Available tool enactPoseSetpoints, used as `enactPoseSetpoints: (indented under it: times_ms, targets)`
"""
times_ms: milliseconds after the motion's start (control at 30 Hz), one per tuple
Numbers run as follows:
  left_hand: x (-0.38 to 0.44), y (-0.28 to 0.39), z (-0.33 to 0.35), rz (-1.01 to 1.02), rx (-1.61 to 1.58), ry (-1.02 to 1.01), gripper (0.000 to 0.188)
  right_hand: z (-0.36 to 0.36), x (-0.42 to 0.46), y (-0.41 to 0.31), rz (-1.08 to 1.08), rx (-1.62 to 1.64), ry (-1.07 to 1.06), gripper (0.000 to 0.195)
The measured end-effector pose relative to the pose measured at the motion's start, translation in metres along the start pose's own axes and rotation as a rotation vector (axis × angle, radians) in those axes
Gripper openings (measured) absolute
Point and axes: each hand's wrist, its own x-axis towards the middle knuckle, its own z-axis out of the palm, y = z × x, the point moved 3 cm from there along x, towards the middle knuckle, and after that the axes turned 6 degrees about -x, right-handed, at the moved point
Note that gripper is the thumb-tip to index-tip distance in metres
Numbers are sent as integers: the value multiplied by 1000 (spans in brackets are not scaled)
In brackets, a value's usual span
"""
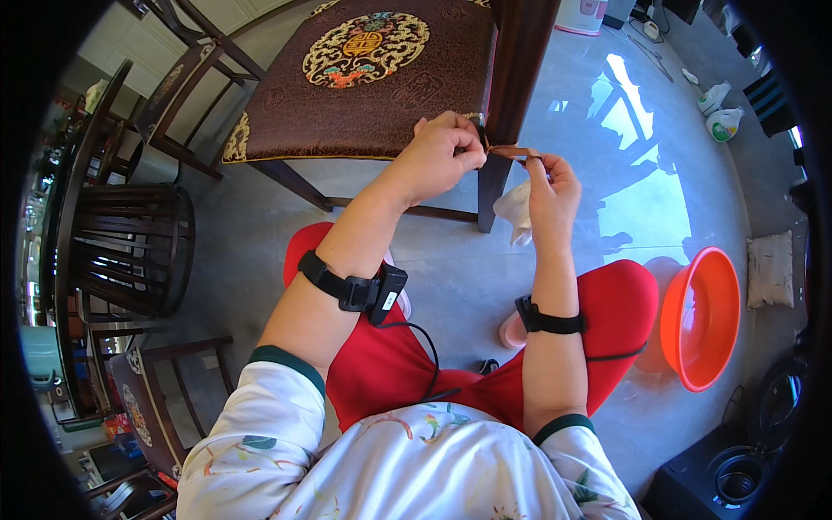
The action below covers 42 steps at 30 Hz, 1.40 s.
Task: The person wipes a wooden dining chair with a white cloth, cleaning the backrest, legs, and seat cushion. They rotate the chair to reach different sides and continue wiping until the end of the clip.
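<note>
Ahead of me stands a dark wooden chair (511,71) with a brown brocade seat cushion (279,97). The cushion bears a round embroidered medallion and patterned corners. A thin brown cloth tie (513,151) runs from the cushion's near right corner, beside the chair's upright post. My left hand (448,149) pinches the tie close to that corner, its fingertips partly hiding the spot. Just right of the post, my right hand (552,185) grips the tie's other end between thumb and fingers. A white cloth (515,211) hangs below my right hand; what holds it is hidden.
An orange plastic basin (705,318) stands on the grey floor at right. Detergent bottles (723,123) and a cushion (770,270) lie farther right. More dark chairs (133,244) and a table are at left. A black appliance (708,471) sits lower right.
</note>
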Motion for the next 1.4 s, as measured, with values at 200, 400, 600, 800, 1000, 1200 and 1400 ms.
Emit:
enactPoseSetpoints:
  times_ms: [200,400,600,800,1000,1200,1400]
  targets:
    - [-3,13,-4,65,184,-142,12,5,2,6,20,30,0,22]
    - [-3,14,-6,45,141,-202,17,7,2,9,64,-29,-43,20]
    - [0,19,-6,30,153,-197,22,6,1,12,76,-79,-68,22]
    - [-5,9,-3,92,16,212,24,-6,-4,25,140,-148,-93,28]
    - [5,7,-13,107,-491,417,30,-34,-4,-80,309,787,-3,45]
    - [17,13,26,-62,-860,115,55,-9,19,-279,-1036,267,57,70]
    - [11,10,26,-76,-856,47,68,54,33,-257,-1258,-342,413,63]
